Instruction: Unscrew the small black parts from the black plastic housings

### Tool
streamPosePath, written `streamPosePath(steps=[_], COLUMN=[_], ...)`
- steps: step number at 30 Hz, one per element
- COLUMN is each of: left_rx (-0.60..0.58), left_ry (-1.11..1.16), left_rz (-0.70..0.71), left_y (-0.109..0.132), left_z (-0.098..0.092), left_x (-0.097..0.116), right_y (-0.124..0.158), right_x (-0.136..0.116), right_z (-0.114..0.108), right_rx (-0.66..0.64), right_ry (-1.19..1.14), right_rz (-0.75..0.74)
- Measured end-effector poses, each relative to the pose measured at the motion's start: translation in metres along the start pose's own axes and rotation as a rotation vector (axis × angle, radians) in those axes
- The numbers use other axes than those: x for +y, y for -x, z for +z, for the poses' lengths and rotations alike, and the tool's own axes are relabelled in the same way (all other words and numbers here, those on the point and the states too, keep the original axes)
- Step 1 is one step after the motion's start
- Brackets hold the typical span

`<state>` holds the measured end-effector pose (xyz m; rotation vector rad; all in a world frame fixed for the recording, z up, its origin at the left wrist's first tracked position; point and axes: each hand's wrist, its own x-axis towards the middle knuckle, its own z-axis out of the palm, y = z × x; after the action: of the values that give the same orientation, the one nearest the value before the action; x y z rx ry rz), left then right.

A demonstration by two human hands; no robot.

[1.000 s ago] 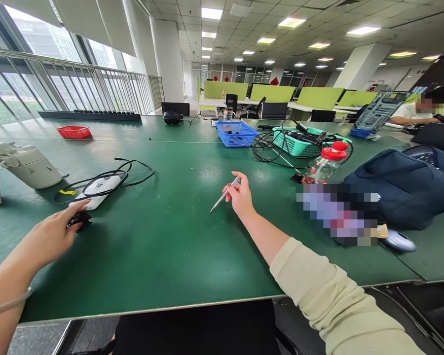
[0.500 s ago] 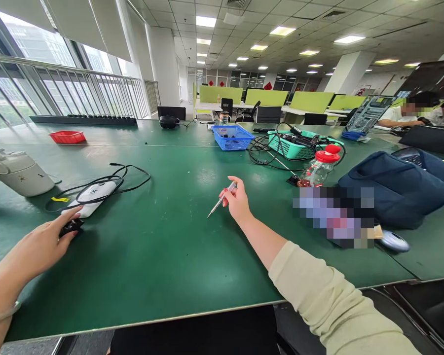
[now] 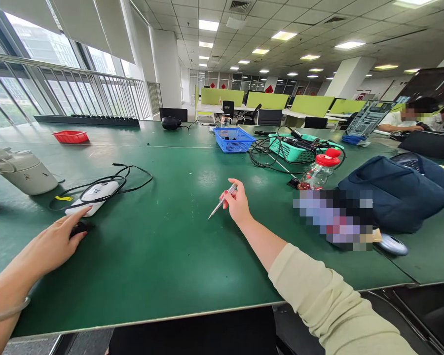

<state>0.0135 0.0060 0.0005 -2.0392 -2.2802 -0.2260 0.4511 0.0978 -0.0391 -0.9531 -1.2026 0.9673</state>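
Observation:
Near the middle of the green table, my right hand (image 3: 239, 202) is closed round a small screwdriver (image 3: 221, 203) with a pale handle. Its thin metal tip points down and left, close to the tabletop. At the left, my left hand (image 3: 55, 244) has its thumb and fingers round a small black object (image 3: 81, 228), mostly hidden under the palm. The index finger stretches to the near end of a white power-bank-like block (image 3: 96, 193) marked with a number. A black cable (image 3: 139, 170) with a yellow tag loops over that block.
A white kettle-like vessel (image 3: 27, 172) stands at the left. Farther back are a red tray (image 3: 71, 137), a blue basket (image 3: 235, 141) and a green basket (image 3: 292, 150) of cables. On the right are a red-lidded jar (image 3: 318, 172), a navy bag (image 3: 388, 197) and a mouse (image 3: 392, 244).
My left hand has shifted slightly right, and the black object has moved with it. My right hand and the screwdriver stay almost still. The view has tilted a little.

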Motion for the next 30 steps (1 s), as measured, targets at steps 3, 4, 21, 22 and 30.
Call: streamPosePath(steps=[3,4,21,22,30], left_rx=[0.012,0.002,-0.196,-0.216,-0.129], left_ry=[0.001,-0.01,0.372,0.388,0.66], left_rz=[-0.057,-0.078,0.653,0.652,0.556], left_y=[0.003,0.004,-0.027,-0.032,-0.044], left_z=[-0.004,-0.006,0.005,0.013,0.055], left_x=[0.0,0.001,0.234,0.242,0.241], right_y=[0.0,0.0,-0.016,-0.017,-0.017], right_x=[0.001,0.001,-0.006,-0.006,-0.007], right_z=[0.0,0.0,-0.009,-0.011,-0.016], right_rx=[0.001,0.002,0.098,0.106,-0.037], right_ry=[0.01,0.012,-0.265,-0.281,-0.289], right_rz=[-0.005,-0.006,0.154,0.152,0.274])
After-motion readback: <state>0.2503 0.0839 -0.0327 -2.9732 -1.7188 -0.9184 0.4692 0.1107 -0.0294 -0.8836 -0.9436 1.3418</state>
